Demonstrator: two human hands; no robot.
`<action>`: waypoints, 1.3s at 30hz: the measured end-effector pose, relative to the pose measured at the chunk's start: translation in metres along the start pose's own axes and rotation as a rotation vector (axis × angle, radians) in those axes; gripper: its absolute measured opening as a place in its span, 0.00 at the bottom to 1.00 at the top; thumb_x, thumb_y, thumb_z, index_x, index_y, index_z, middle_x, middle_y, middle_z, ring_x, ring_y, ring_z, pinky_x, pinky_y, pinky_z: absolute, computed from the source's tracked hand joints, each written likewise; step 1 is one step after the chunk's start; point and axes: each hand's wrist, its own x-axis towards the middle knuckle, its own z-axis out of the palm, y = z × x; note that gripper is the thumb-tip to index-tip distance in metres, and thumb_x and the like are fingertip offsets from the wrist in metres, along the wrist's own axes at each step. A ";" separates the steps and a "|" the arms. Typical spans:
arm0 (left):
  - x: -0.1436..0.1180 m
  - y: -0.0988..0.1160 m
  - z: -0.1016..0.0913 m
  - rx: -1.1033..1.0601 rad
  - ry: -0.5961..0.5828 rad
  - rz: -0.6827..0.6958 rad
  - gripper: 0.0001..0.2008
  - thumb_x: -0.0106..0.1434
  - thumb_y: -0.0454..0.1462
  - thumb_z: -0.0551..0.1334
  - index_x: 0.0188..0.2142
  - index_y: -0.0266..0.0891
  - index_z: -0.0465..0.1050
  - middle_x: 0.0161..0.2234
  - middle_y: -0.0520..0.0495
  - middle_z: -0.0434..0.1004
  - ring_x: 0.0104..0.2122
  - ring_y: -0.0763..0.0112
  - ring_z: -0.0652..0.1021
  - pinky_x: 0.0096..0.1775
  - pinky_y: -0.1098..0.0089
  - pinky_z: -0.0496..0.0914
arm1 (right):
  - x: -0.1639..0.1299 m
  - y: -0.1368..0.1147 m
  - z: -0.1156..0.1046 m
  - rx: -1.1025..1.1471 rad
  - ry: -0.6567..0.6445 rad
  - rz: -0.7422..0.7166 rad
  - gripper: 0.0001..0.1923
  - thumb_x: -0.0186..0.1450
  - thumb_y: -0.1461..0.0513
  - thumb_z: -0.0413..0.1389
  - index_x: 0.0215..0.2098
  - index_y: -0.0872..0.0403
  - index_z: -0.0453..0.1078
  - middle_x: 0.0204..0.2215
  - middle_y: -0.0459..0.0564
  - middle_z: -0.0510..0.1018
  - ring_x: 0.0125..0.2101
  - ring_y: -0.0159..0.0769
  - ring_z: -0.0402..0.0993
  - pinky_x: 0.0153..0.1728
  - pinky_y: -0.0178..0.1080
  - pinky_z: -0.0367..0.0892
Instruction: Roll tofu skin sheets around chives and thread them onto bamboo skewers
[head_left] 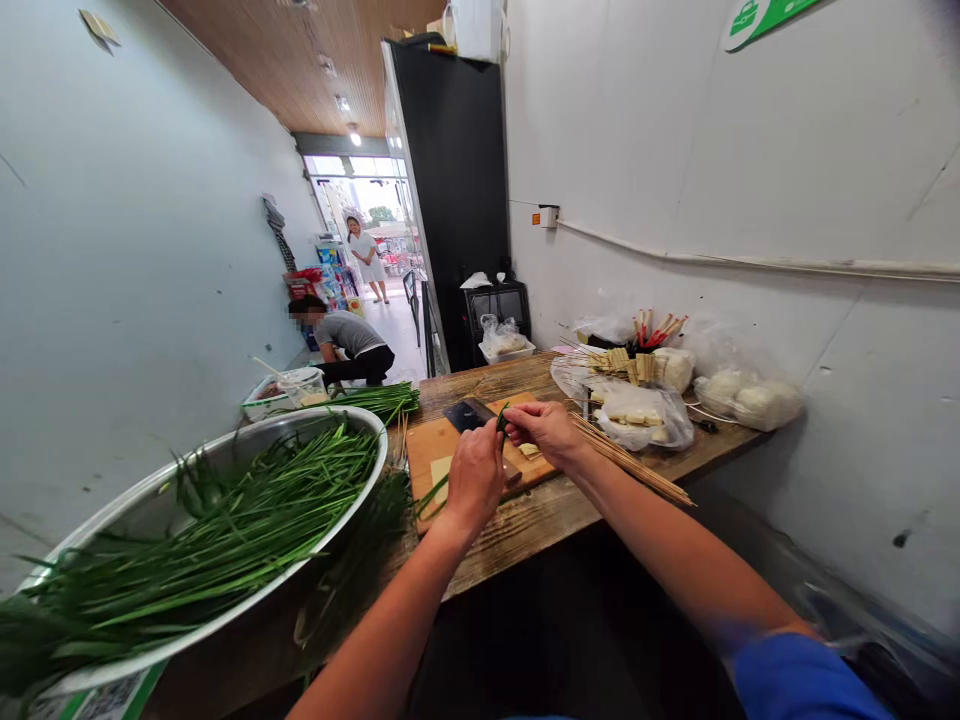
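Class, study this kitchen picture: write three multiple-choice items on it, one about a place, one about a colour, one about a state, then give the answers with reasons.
1. Where does the metal bowl of green chives sit?
A. on the floor
B. at the person's left, beside the cutting board
C. behind the black cabinet

2. What colour is the sleeve on the person's right arm?
A. blue
B. red
C. yellow

3. What are the hands doing?
A. resting flat on the table
B. both lifting the cleaver
C. both pinching a green chive stalk above the board

Answers:
1 B, the bowl stands on the counter left of the board.
2 A, blue cloth shows at the lower right.
3 C, the left hand and right hand meet on the stalk, while the cleaver lies on the board.
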 end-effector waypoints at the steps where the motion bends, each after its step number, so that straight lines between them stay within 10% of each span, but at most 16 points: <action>1: -0.002 -0.002 0.002 0.033 0.008 -0.011 0.16 0.66 0.37 0.47 0.47 0.34 0.67 0.38 0.40 0.74 0.39 0.62 0.73 0.42 0.64 0.65 | 0.001 0.005 0.004 0.061 0.038 0.018 0.17 0.44 0.55 0.66 0.25 0.59 0.72 0.17 0.43 0.74 0.16 0.24 0.68 0.20 0.29 0.66; 8: -0.005 -0.028 -0.007 0.058 -0.095 -0.002 0.13 0.65 0.33 0.47 0.42 0.36 0.68 0.38 0.42 0.75 0.38 0.66 0.75 0.39 0.68 0.67 | 0.002 0.034 0.015 0.158 0.062 0.092 0.14 0.47 0.56 0.65 0.25 0.57 0.71 0.19 0.45 0.75 0.18 0.26 0.69 0.23 0.31 0.68; 11: -0.001 -0.046 -0.023 0.072 -0.204 0.064 0.14 0.65 0.32 0.47 0.40 0.35 0.70 0.36 0.42 0.75 0.38 0.65 0.75 0.38 0.68 0.67 | 0.002 0.029 0.002 -0.218 0.002 -0.027 0.13 0.53 0.55 0.61 0.31 0.57 0.73 0.23 0.48 0.77 0.22 0.29 0.71 0.26 0.36 0.68; 16: 0.005 -0.069 -0.039 0.239 -0.379 0.123 0.13 0.64 0.33 0.47 0.40 0.35 0.70 0.34 0.41 0.75 0.35 0.64 0.74 0.36 0.68 0.67 | 0.005 0.008 0.002 -1.141 -0.215 -0.627 0.17 0.58 0.62 0.59 0.46 0.54 0.70 0.44 0.53 0.74 0.44 0.38 0.67 0.46 0.42 0.62; 21: 0.007 -0.089 -0.033 0.289 -0.428 0.202 0.15 0.63 0.31 0.49 0.45 0.39 0.69 0.34 0.44 0.73 0.34 0.67 0.73 0.36 0.70 0.66 | 0.023 0.018 0.029 -1.644 -0.475 -0.605 0.10 0.63 0.61 0.53 0.38 0.57 0.74 0.33 0.54 0.77 0.37 0.37 0.68 0.40 0.38 0.59; 28: -0.017 -0.136 -0.004 0.044 -0.346 0.160 0.12 0.63 0.36 0.54 0.42 0.41 0.74 0.28 0.49 0.73 0.29 0.73 0.73 0.32 0.74 0.66 | 0.034 0.071 0.025 -1.633 -0.586 -0.455 0.11 0.64 0.59 0.52 0.39 0.54 0.74 0.31 0.51 0.77 0.34 0.34 0.68 0.33 0.33 0.56; 39: -0.039 -0.162 0.011 -0.180 -0.108 0.113 0.07 0.59 0.36 0.60 0.32 0.40 0.78 0.30 0.48 0.78 0.30 0.73 0.76 0.34 0.73 0.69 | 0.039 0.120 0.012 -1.563 -0.584 -0.711 0.13 0.64 0.61 0.50 0.27 0.55 0.73 0.25 0.50 0.75 0.31 0.33 0.63 0.33 0.35 0.53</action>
